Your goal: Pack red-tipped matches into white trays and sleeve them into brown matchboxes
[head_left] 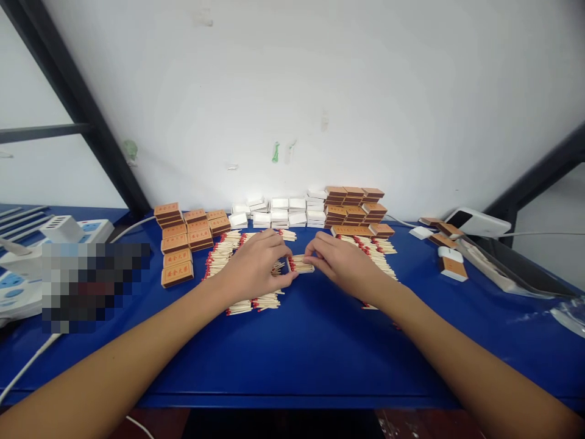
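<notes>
You have open bench point(311, 347) near you; loose matches point(223, 256) flank both sides, box stacks point(354, 204) block the back by the wall point(292, 91).

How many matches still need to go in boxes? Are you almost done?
Not nearly, it seems. Looks done: stacks of closed orange boxes on the left and at the back. In hand: the left hand and right hand pinch a small tray with matches in it. Left: heaps of loose matches on the blue table, and a row of white trays by the wall.
</notes>
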Tool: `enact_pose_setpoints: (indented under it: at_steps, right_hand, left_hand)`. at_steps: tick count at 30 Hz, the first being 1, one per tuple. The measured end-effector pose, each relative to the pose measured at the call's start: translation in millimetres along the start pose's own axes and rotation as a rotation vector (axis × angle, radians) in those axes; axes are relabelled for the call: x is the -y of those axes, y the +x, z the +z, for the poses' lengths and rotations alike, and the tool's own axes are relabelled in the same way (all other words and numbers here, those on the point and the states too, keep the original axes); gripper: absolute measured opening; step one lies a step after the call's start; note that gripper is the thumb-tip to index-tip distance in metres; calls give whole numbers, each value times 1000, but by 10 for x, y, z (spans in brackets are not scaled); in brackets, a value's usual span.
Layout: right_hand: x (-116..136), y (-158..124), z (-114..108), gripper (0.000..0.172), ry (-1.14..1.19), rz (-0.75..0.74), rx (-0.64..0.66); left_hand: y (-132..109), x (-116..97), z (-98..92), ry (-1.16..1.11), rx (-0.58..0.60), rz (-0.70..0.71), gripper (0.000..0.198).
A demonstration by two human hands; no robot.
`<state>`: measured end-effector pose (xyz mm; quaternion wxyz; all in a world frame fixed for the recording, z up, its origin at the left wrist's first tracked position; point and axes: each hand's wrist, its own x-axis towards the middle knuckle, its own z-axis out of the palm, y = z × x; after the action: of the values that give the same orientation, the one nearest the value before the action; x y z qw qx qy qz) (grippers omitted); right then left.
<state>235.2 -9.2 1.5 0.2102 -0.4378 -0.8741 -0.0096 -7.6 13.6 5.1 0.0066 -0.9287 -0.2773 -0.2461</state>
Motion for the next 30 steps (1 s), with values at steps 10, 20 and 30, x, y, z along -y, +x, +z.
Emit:
enact_pose_setpoints:
  at_steps: [10, 20, 30]
  right_hand:
    - [68, -22, -35, 9, 118, 47, 73]
    - [48, -34, -17, 7, 168, 70, 148]
    - [-85, 26, -173, 11, 146, 151, 24]
  left_hand:
    - [-15, -18, 32, -41, 13, -7, 22]
    - [-55, -15, 78, -57, 66, -38, 23]
    - [-68, -46, 78, -55, 66, -55, 24]
